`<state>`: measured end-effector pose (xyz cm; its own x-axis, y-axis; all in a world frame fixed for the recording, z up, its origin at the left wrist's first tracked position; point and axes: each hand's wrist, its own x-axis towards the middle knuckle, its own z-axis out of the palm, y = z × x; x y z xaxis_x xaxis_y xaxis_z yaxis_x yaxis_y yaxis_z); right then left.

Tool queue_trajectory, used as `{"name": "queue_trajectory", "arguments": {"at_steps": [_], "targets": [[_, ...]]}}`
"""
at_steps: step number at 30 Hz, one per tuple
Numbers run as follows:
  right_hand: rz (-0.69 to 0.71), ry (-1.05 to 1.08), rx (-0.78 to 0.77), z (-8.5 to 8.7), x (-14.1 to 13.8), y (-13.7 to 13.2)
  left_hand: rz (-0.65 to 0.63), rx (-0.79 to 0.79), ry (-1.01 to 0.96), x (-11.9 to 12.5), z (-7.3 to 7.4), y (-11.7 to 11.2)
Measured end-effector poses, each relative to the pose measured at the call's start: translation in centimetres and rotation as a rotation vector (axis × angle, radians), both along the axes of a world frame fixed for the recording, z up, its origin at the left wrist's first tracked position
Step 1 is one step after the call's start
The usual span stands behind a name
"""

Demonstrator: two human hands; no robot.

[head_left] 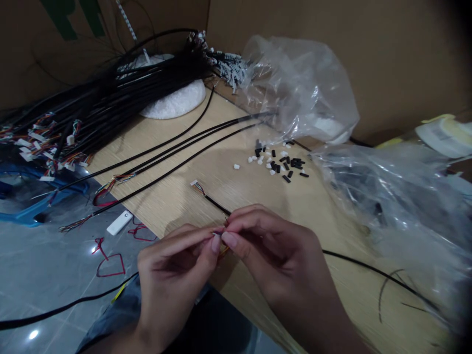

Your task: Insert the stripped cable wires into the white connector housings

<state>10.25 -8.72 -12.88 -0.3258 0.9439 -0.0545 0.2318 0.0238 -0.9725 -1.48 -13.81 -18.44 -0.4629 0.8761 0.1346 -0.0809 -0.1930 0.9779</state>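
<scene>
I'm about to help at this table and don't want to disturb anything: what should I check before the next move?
1. Left hand pinching the wires: ok, thumb and finger closed at the tips.
2. Right hand pinching beside it: ok, tips close to the left's.
3. Exact wire ends in the grip: cannot tell, fingertips cover them.
4. White plug free of the fingers: ok, it lies beyond them.
5. Black pieces sorted from white pieces: not ok, they lie mixed.
</scene>
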Motion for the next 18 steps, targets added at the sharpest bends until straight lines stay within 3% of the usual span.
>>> {"name": "queue_trajectory", "arguments": {"at_steps": [3,10,18], "targets": [[-0.006,0.033,-0.089,0.08,0.08,-0.11,0.006,-0.007,-0.007,0.14,0.04,-0.13],[-0.016,0.083,-0.130,0.56,-0.05,0.05,0.016,-0.021,-0.048,0.34,0.08,-0.14],[-0.049,0.058,-0.089,-0.07,-0.04,-0.27,0.008,-0.040,-0.100,0.28,0.09,-0.52]]}}
